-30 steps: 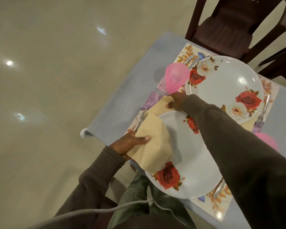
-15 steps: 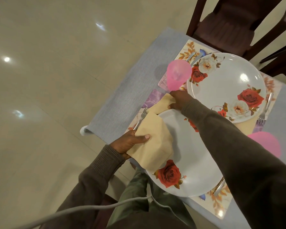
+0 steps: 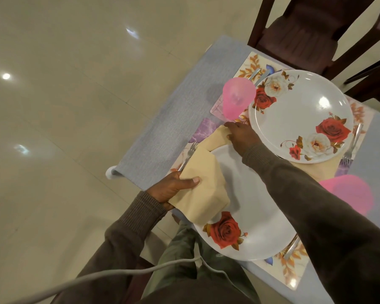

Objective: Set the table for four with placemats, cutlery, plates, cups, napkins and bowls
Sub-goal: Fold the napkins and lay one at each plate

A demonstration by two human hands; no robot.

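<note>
Nearest to the camera, a grey cable [image 3: 123, 274] crosses over the person's lap. Just above it, the near plate [image 3: 257, 216], white with a red rose printed at its near edge, lies on a floral placemat [image 3: 292, 273], and a piece of cutlery [image 3: 291, 249] shows from under the plate's right side. The left hand [image 3: 173, 189] grips a folded cream napkin [image 3: 203, 191], with the thumb pressed on top of the fold and the fingers curled under it; this napkin hangs over the left rim of the near plate. A fork [image 3: 190, 153] lies on the placemat just beside the left hand, partly hidden by the napkin. A little farther, the right hand [image 3: 242, 133] reaches across the plate and pinches a second cream napkin [image 3: 217, 138] at its far corner; this one lies at the upper-left rim of the near plate, and part of it seems to go under the rim. To the right, a blurred pink cup [image 3: 349, 194] stands close to the sleeve. Farther on, another pink cup [image 3: 237, 99] stands upside down just beside the far plate [image 3: 301, 115], which has red and white roses. A fork [image 3: 352, 145] lies at the right of that plate, and other cutlery [image 3: 258, 75] shows at its upper left. The blue-grey tablecloth [image 3: 173, 128] covers the table, and a dark chair [image 3: 305, 34] stands behind it.
</note>
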